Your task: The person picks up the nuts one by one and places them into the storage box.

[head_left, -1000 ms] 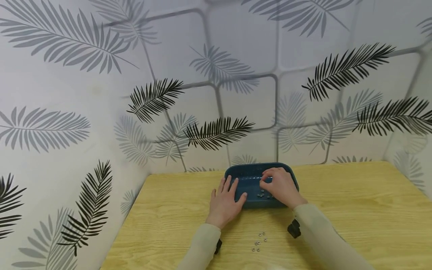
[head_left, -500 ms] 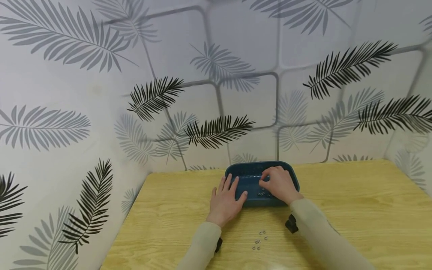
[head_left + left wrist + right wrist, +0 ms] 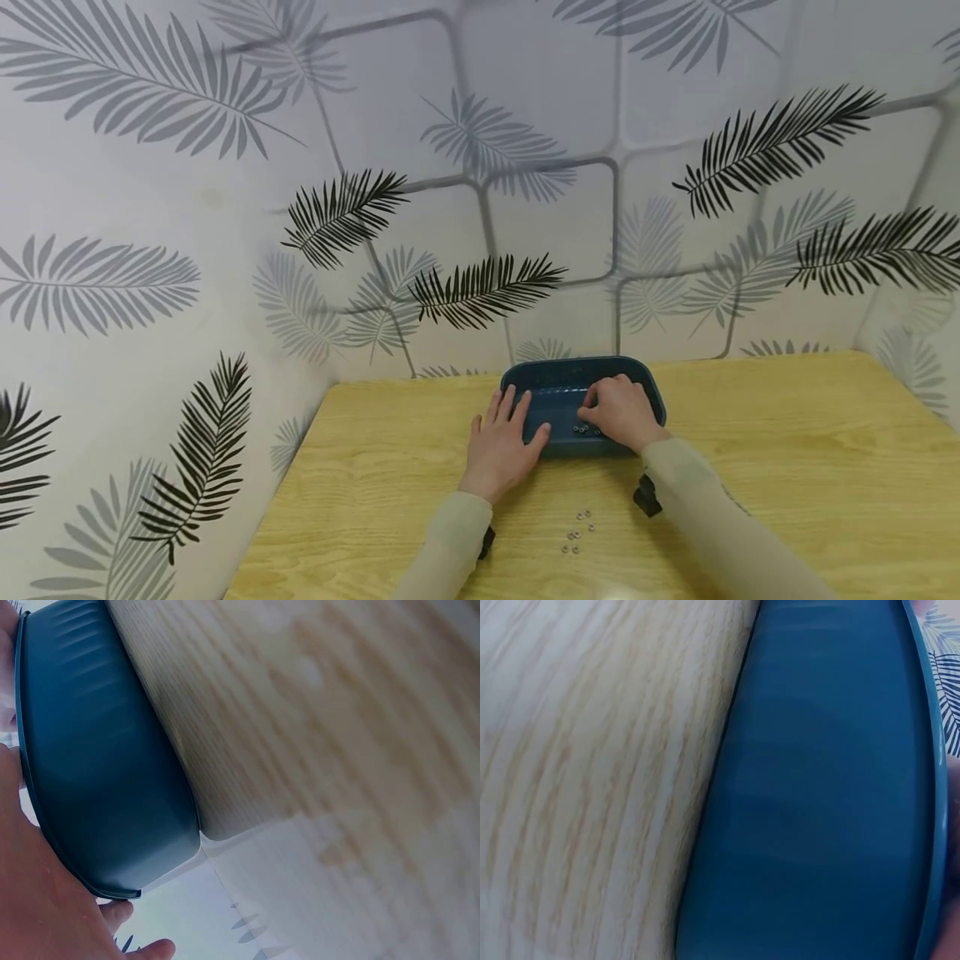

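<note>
A dark blue tray (image 3: 555,400) with a raised rim stands at the back of the wooden table. My left hand (image 3: 498,450) lies over the tray's left front edge with fingers spread and straight. Inside the tray, my right hand (image 3: 622,410) is bent down with thumb and index finger close together. Several small metal nuts (image 3: 581,430) lie on the tray floor right below these fingertips. I cannot tell whether a nut is between them. In the right wrist view the tray's outer wall (image 3: 817,780) hides the fingertips. The left wrist view shows the left hand (image 3: 45,900) against the tray rim.
Several more small nuts (image 3: 576,535) lie loose on the table (image 3: 375,475) in front of the tray. A patterned wall (image 3: 555,225) with leaf prints rises directly behind the table. Black wrist devices (image 3: 647,497) sit under both sleeves.
My right hand has dipped slightly lower into the tray, and one nut near its fingertips is no longer visible. The left hand has stayed in place.
</note>
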### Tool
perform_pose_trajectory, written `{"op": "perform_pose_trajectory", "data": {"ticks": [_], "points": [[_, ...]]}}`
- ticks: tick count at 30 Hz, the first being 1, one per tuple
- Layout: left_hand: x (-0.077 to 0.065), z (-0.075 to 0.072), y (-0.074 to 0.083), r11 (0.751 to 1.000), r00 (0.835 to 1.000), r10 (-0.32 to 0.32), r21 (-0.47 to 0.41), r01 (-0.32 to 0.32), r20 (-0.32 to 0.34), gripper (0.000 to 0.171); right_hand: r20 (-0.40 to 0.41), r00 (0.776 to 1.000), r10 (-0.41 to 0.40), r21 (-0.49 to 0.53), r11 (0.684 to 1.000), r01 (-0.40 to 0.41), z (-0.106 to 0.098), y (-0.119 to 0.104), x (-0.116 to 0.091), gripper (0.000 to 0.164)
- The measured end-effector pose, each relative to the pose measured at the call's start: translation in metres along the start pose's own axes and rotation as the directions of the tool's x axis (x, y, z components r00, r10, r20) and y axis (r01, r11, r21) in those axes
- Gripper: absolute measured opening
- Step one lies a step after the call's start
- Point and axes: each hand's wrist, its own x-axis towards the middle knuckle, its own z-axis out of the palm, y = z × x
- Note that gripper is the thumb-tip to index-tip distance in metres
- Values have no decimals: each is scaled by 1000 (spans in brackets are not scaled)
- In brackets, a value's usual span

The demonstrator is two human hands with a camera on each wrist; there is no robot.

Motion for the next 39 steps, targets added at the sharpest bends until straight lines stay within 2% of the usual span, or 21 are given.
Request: {"op": "perform_pose_trajectory", "data": {"ticks": [4,10,14,27,39], "points": [[0,3,0,1000,1000,-9,3,9,11,68,-3,1000,-1,-7,1000,1,2,2,-1,14],[0,4,0,1000,1000,-7,4,7,-1,68,-17,999,-37,-16,999,37,-1,0,-6,37],[2,4,0,1000,1000,-9,10,9,0,68,-34,997,-62,-6,998,62,-4,-2,-9,43],[0,0,3,1000,1000,-18,-4,18,-5,68,-66,995,-71,24,997,72,-6,1,-24,43],[-1,1,3,1000,1000,-18,0,18,-5,68,-154,979,-136,60,987,147,-12,-1,-38,37]]}}
